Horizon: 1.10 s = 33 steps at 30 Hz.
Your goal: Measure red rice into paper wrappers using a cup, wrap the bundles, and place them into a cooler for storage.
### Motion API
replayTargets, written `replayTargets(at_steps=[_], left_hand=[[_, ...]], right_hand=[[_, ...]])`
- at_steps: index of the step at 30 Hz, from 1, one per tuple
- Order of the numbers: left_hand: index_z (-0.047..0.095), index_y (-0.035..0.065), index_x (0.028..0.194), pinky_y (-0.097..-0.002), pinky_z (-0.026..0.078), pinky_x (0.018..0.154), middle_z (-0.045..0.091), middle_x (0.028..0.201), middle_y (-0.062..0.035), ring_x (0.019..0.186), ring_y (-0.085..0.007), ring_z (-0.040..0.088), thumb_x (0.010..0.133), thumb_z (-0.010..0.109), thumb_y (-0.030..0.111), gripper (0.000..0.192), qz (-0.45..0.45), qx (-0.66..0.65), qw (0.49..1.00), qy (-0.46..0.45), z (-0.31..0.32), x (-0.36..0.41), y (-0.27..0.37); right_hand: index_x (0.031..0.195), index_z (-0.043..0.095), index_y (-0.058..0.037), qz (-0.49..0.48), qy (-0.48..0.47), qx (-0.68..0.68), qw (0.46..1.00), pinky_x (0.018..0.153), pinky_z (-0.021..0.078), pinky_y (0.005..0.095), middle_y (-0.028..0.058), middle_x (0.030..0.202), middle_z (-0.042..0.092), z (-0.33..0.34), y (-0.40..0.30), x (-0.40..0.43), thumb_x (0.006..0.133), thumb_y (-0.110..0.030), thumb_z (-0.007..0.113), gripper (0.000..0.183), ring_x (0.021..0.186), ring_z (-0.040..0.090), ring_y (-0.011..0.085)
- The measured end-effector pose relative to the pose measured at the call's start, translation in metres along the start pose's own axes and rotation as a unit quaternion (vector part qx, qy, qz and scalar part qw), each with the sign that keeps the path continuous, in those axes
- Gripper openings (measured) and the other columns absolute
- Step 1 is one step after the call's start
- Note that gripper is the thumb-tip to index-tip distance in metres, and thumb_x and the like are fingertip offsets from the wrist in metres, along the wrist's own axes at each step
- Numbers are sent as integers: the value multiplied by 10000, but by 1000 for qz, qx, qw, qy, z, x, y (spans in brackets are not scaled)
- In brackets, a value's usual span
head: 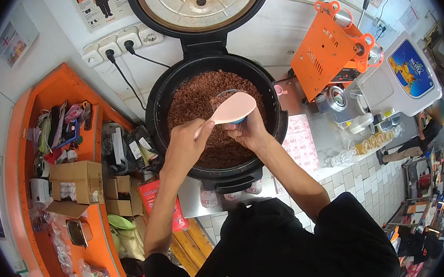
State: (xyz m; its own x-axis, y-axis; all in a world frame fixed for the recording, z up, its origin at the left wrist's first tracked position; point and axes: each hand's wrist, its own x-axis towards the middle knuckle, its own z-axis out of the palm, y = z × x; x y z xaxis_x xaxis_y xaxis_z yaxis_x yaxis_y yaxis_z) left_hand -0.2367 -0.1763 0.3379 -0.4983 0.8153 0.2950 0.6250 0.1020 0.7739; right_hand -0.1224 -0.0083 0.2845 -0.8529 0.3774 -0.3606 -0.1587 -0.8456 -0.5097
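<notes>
A large black rice cooker (155, 144) stands before me with its lid (201, 5) raised. Cooked reddish-brown rice (194, 97) fills much of its pot. In my left hand (184, 141) is the handle of a pale pink rice paddle (237, 107), its blade above the pot. My right hand (251, 132) grips a small round blue cup (239, 120) just under that blade. Some rice shows at the cup's far rim; the paddle hides most of the cup. Both hands are over the pot.
Printed wrapping paper (301, 143) lies right of the cooker, and wrapped packets (208, 198) sit by its front. An orange cup-sealing machine (323, 50) and plastic cups (344, 157) occupy the counter's right. Orange shelves (96, 149) stand left. Another person (424, 136) is at far right.
</notes>
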Motion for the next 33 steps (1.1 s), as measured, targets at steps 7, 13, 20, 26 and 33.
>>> replayTargets(at_steps=[7,13,20,26,33], left_hand=[[638,-43,851,-441,443,583,569,697,-242,635,-423,585,990,625,230,306,-2,55,996,70,-5,14,-20],[667,-42,898,-391,430,566,586,703,-213,575,-345,548,976,652,196,251,21,12,999,41,15,-10,18],[659,-31,870,-490,508,678,645,819,-270,792,-477,637,1008,578,282,352,-92,185,975,77,25,-7,-24],[576,0,1315,-526,435,964,630,1235,-200,1163,-370,587,1018,539,380,484,17,407,900,159,59,-25,-3],[546,11,765,-355,410,556,531,668,-112,564,-244,446,947,675,199,292,11,-66,998,-6,161,-52,130]], right_hand=[[1100,592,-93,5,15,-12,1000,363,246,215,61,843,623,19,-2,-20,1025,-543,367,509,525,495,146],[1080,571,-122,34,-19,-2,999,373,249,214,52,816,588,5,-2,-12,1047,-547,286,512,533,481,133],[1098,608,-161,42,-38,-17,998,359,250,208,34,837,625,4,-24,-47,1015,-594,350,511,495,485,151],[1166,602,-199,54,-46,-72,995,361,296,202,40,949,693,-33,-68,-65,963,-694,419,565,631,642,209],[1288,582,-94,-55,-142,101,983,584,506,322,133,1174,665,-175,-144,-112,971,-649,451,653,975,655,328]])
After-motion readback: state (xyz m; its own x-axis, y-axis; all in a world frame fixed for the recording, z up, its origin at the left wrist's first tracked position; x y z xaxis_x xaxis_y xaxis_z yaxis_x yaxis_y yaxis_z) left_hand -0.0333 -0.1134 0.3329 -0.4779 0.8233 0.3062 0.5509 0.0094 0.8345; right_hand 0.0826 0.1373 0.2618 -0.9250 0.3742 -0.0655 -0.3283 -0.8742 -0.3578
